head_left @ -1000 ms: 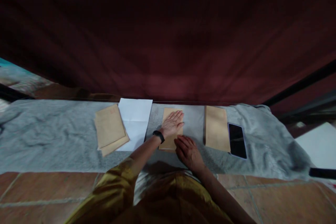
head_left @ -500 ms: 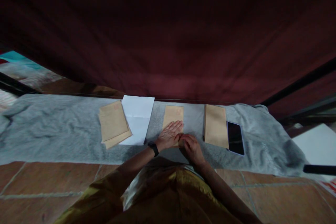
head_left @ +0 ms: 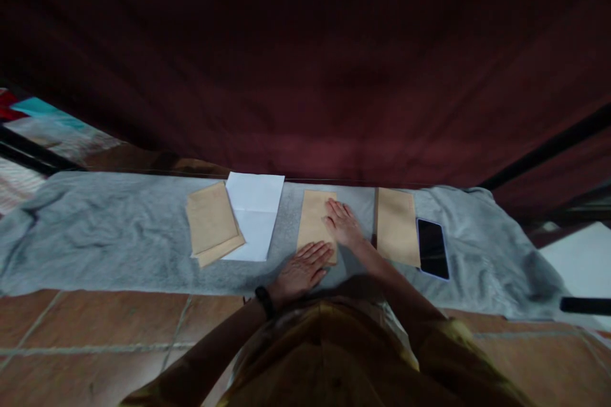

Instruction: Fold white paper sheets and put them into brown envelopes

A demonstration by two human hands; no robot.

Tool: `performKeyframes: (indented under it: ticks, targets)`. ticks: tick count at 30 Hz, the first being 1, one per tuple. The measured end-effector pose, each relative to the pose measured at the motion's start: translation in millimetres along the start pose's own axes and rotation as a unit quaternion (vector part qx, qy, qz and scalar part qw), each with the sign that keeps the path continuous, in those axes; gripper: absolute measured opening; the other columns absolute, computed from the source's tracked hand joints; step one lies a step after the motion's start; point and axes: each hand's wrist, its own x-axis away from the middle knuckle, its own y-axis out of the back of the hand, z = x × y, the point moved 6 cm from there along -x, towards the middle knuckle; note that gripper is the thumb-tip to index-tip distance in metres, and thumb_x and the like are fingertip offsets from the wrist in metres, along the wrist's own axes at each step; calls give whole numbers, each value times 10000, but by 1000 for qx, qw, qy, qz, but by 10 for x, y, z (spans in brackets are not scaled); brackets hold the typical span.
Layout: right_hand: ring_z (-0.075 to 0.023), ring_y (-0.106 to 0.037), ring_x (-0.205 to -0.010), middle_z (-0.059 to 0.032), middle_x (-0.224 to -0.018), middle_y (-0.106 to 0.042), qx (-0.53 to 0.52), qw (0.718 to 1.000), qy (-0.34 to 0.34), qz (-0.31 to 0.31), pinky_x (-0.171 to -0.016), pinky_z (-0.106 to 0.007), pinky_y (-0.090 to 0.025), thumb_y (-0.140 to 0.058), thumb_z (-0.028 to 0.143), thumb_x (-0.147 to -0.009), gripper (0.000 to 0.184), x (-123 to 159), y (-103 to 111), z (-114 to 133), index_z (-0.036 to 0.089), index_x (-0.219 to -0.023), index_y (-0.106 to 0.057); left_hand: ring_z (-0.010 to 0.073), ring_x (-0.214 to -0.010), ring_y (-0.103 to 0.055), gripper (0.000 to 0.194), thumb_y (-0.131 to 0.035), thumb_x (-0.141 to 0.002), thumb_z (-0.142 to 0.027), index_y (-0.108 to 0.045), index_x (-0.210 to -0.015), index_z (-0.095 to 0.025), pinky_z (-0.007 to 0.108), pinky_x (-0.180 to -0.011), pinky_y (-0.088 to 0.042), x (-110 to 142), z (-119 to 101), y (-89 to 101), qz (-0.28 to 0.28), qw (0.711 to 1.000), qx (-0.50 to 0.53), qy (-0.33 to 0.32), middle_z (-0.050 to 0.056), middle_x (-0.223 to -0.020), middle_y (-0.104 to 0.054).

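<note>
While both hands lie open, palms down and fingers extended, a brown envelope [head_left: 316, 219] rests flat beneath them, with strips of grey cloth [head_left: 119, 229] separating it from a creased white sheet [head_left: 258, 210] at left and a brown envelope stack [head_left: 396, 229] at right. Its far end lies close to the cloth's far edge. The left hand [head_left: 301, 270] covers its near end; the right hand [head_left: 344, 222] touches its right edge, farther up. Overlapping brown envelopes [head_left: 212, 216] partly cover the sheet. A phone [head_left: 433, 248] lies right of the stack. Beyond hangs a dark red curtain [head_left: 305, 108]; terracotta tiles [head_left: 114, 324] floor the near side.
</note>
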Motion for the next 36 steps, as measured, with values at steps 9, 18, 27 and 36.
performKeyframes:
  ticks: [9,18,27,36]
  targets:
    - [-284,-367,-1514,-147,-1624,-387,6,1000,4,-13,-1264,-534,-260,-373,338,-1056,566,150,-30,73,118,-1577,-380,170,-1503,-386,476,-380,-1072,-332,-456,-1529,-223,381,-1261,-314,162,-63,54,-18,999,39,13,39,-1597,-467]
    - [-259,-367,-1515,-158,-1617,-402,7,998,61,1,-1247,-516,-323,-428,287,-1044,548,531,82,294,112,-1563,-394,173,-1447,-474,423,-386,-1056,-250,-566,-1433,-186,378,-1221,-394,156,-60,97,-55,998,39,10,66,-1511,-573]
    - [-247,-380,-1509,-127,-1636,-369,-27,991,127,31,-1252,-474,-339,-469,345,-1052,597,995,245,480,164,-1604,-333,178,-1419,-507,466,-438,-979,-118,-576,-1420,-183,355,-1177,-448,276,116,99,-69,996,11,61,80,-1481,-601]
    - [-237,-397,-1500,-101,-1630,-381,-38,988,136,68,-1262,-490,-323,-471,341,-1055,608,1284,302,546,204,-1621,-296,185,-1322,-591,374,-417,-1050,-238,-634,-1352,-211,382,-1155,-470,89,277,289,-98,989,57,94,70,-1391,-668]
